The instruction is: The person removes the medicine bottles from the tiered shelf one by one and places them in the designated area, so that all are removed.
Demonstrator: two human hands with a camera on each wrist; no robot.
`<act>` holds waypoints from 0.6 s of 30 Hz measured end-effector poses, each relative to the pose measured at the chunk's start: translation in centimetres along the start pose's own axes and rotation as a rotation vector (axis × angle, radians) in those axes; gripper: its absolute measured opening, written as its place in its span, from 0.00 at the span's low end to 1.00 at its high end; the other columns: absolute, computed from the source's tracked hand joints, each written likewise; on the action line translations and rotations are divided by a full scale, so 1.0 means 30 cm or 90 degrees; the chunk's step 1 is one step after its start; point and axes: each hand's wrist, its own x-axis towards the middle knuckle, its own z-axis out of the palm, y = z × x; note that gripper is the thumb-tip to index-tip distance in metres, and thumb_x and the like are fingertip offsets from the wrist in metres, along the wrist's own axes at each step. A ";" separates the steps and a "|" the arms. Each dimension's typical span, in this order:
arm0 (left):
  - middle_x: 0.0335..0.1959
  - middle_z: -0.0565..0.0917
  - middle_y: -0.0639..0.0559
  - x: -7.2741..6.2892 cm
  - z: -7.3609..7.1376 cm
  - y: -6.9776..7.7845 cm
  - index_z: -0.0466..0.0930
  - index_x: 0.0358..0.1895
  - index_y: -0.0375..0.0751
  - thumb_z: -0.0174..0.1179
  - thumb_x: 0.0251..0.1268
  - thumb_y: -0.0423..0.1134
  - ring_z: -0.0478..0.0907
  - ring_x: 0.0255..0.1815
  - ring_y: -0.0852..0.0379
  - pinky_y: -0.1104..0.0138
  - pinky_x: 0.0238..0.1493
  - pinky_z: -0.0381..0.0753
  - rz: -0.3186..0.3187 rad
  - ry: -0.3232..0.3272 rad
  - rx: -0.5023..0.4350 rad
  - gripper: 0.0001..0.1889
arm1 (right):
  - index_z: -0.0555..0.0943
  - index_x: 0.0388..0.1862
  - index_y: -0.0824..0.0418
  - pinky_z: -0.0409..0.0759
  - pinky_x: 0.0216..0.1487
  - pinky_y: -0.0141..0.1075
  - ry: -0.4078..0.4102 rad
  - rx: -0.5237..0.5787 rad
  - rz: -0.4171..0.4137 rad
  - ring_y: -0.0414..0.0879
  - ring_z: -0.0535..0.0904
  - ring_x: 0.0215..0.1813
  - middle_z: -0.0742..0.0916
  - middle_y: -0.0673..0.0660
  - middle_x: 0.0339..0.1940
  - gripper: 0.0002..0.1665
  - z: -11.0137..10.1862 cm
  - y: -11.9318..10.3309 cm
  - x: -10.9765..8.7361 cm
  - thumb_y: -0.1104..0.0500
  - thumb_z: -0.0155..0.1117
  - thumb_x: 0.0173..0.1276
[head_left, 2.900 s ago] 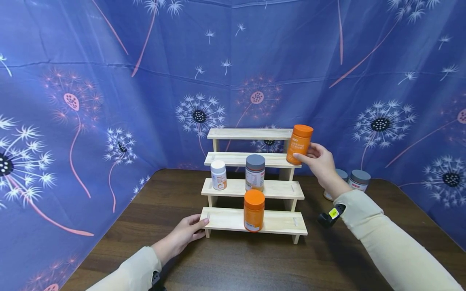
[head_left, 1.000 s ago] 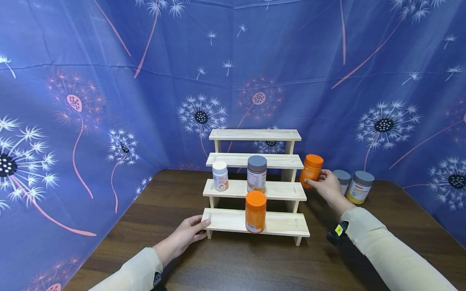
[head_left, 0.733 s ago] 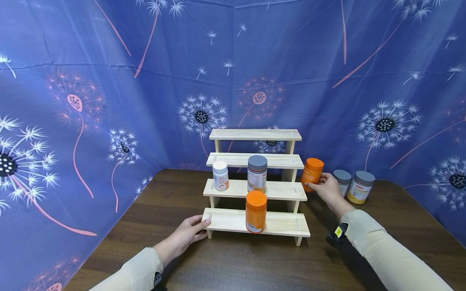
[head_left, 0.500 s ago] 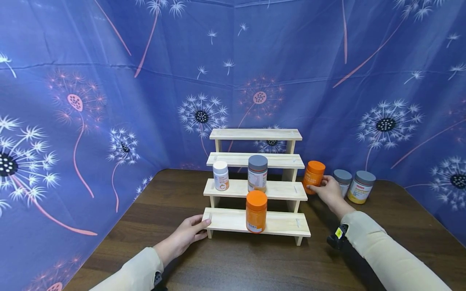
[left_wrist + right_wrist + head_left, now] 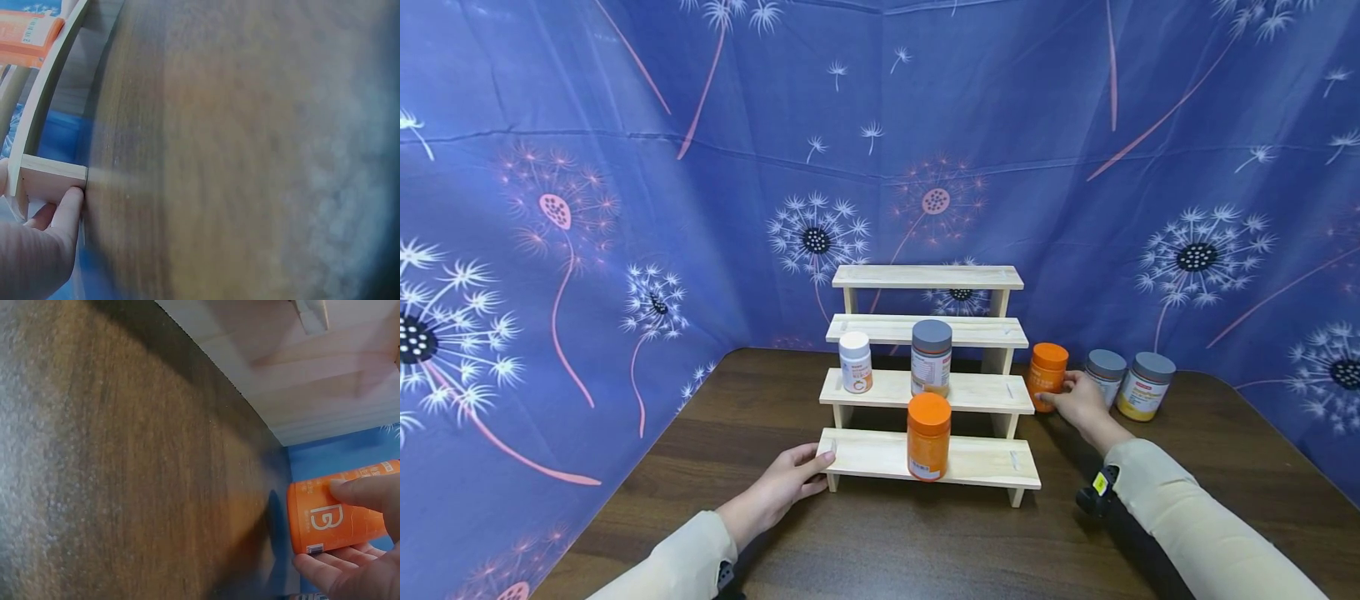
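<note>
My right hand [image 5: 1084,404] grips an orange pill bottle [image 5: 1048,377] with an orange lid, between the stepped rack and the grey-lidded jars. In the right wrist view, thumb and fingers hold the orange bottle [image 5: 331,512] from opposite sides, its base close to the table. My left hand [image 5: 782,485] pinches the left end of the lowest step of a pale wooden stepped rack [image 5: 865,454]; in the left wrist view its fingers [image 5: 69,209] press against the leg. A second orange bottle [image 5: 928,437] stands on that lowest step.
On the second step stand a small white bottle [image 5: 855,363] and a grey-lidded jar [image 5: 931,358]. Two more grey-lidded jars, one nearer [image 5: 1105,375] and one farther right [image 5: 1144,387], stand right of my hand. A blue dandelion-print cloth [image 5: 700,208] hangs behind the brown table [image 5: 880,550].
My right hand has carried the orange bottle from beside the third step, right and down to near the table behind the rack's right side. The left hand stays on the rack.
</note>
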 end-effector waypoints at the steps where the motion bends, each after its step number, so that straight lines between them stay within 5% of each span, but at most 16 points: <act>1: 0.57 0.75 0.33 0.000 0.000 0.000 0.60 0.66 0.19 0.57 0.71 0.45 0.77 0.53 0.54 0.59 0.59 0.81 0.000 0.001 0.000 0.34 | 0.56 0.67 0.80 0.68 0.67 0.60 -0.003 -0.002 0.007 0.71 0.66 0.65 0.68 0.81 0.65 0.42 -0.001 0.000 0.000 0.61 0.65 0.65; 18: 0.55 0.76 0.35 0.009 -0.002 0.004 0.61 0.66 0.19 0.57 0.71 0.44 0.77 0.52 0.55 0.56 0.61 0.79 -0.001 -0.007 -0.004 0.33 | 0.56 0.67 0.81 0.67 0.68 0.60 0.005 -0.017 -0.003 0.71 0.66 0.66 0.69 0.81 0.64 0.42 0.002 0.040 0.009 0.63 0.66 0.64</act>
